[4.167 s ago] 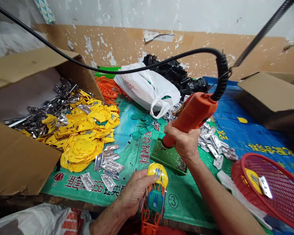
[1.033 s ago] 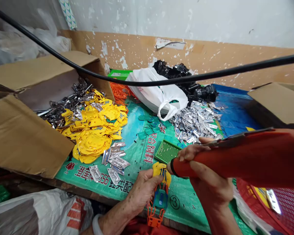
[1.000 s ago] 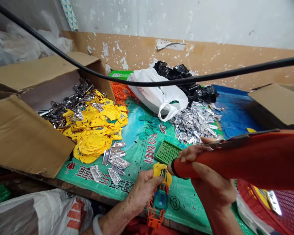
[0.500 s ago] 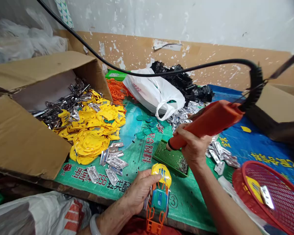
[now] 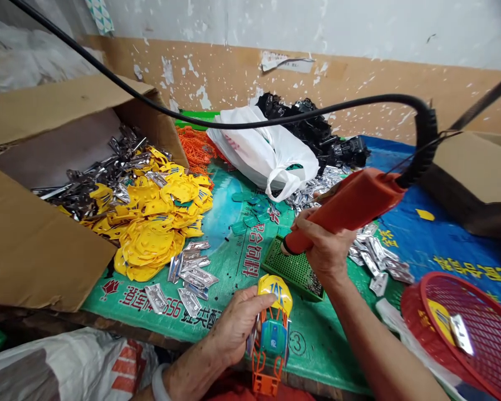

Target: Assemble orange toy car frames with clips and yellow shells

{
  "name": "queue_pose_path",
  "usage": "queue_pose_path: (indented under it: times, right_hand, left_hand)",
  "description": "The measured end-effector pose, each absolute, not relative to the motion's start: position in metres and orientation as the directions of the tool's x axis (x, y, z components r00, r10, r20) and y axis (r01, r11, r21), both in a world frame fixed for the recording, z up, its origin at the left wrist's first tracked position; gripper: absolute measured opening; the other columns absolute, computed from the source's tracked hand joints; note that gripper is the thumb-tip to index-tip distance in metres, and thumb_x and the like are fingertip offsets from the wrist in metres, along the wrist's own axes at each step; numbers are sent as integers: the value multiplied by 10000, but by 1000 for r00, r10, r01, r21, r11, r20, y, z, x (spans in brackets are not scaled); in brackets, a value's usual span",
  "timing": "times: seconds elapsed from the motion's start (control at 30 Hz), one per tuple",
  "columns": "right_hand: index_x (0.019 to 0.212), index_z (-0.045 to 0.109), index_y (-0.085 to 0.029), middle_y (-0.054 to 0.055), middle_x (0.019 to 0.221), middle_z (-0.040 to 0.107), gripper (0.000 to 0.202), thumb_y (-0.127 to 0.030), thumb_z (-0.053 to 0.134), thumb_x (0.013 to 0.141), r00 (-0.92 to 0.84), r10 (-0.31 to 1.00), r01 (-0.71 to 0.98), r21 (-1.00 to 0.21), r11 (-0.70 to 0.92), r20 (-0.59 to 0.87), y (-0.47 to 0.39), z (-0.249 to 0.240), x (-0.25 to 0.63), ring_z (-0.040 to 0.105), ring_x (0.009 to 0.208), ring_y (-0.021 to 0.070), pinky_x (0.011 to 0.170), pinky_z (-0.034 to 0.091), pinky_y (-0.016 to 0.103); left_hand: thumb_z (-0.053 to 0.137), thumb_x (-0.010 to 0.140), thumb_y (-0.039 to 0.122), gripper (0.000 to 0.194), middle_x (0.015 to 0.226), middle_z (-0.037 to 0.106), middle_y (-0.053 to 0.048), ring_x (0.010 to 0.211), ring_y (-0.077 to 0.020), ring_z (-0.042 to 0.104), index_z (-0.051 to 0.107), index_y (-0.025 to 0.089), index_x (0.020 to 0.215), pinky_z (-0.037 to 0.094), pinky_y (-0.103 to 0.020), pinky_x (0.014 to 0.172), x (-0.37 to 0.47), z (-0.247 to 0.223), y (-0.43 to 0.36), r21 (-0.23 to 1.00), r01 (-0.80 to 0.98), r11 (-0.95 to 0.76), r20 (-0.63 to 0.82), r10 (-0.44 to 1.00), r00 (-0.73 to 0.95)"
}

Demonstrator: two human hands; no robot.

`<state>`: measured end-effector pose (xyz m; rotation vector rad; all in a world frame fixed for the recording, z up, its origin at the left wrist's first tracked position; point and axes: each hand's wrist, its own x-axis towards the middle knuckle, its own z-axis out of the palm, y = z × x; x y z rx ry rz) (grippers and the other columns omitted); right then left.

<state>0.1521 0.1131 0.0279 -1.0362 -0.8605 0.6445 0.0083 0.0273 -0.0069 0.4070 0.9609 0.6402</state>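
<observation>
My left hand (image 5: 236, 323) is closed around a toy vehicle assembly (image 5: 274, 337) at the table's front edge, thumb on its yellow end piece. Its middle is teal, with an orange plastic frame around it and silver parts along the side. In my right hand (image 5: 328, 248) is a red-orange electric screwdriver (image 5: 348, 206), tilted so its nose points down to the left. That nose is over a green perforated screw tray (image 5: 281, 267), with small screws gathered at the tray's right end. I cannot make out the bit's tip against the tray.
A cardboard box (image 5: 33, 239) spills yellow plates (image 5: 150, 245) and chrome parts on the left. Behind lie a white plastic bag (image 5: 254, 150) and black parts (image 5: 338, 150). A red basket (image 5: 426, 295) stands at right. The screwdriver's black cable (image 5: 217, 123) hangs across the view.
The view has shifted slightly. My right hand keeps the screwdriver's nose over the tray, and my left hand still holds the toy vehicle assembly nearly in place.
</observation>
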Motion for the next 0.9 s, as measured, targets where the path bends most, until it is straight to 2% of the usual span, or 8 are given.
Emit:
queue_pose_path:
  times: [0.23,0.37,0.53,0.7,0.9]
  right_hand:
    - [604,635,-166,-29,592,621,164,-169,781,529,521,796,-20,-929,371,306,111,28,149,559,516,137,528,481,309]
    - [597,636,-170,-33,597,616,164,-165,777,514,523,790,-10,-924,382,321,112,25,148,546,514,129,517,468,300]
    - [618,624,-181,-38,597,600,165,-209,767,540,518,791,-37,-916,400,325,113,32,150,539,501,126,501,465,305]
    - [656,606,-200,-40,618,589,167,-143,737,568,487,807,-168,-870,463,335,89,67,156,549,522,128,528,460,308]
    - [885,641,-259,-16,708,630,244,-179,733,674,250,916,-362,-847,389,314,40,87,160,589,636,157,620,504,334]
  left_hand:
    - [723,666,371,334,568,586,7,397,-62,450,654,108,858,360,-171,381,4,-10,27,636,-247,731,-632,677,377]
    - [724,676,351,319,621,638,-21,465,-81,519,674,104,871,434,-180,453,3,-12,29,666,-276,693,-608,719,337]
    - [722,678,304,323,718,699,-61,534,-108,587,689,91,919,464,-187,475,4,-11,30,648,-320,691,-616,722,315]
    - [707,683,259,277,678,705,-70,537,-132,607,697,83,896,482,-210,479,5,-11,30,609,-362,705,-640,707,301]
    - [783,593,261,268,633,685,-39,524,-114,588,701,88,781,471,-198,484,5,-12,32,589,-435,681,-615,727,305]
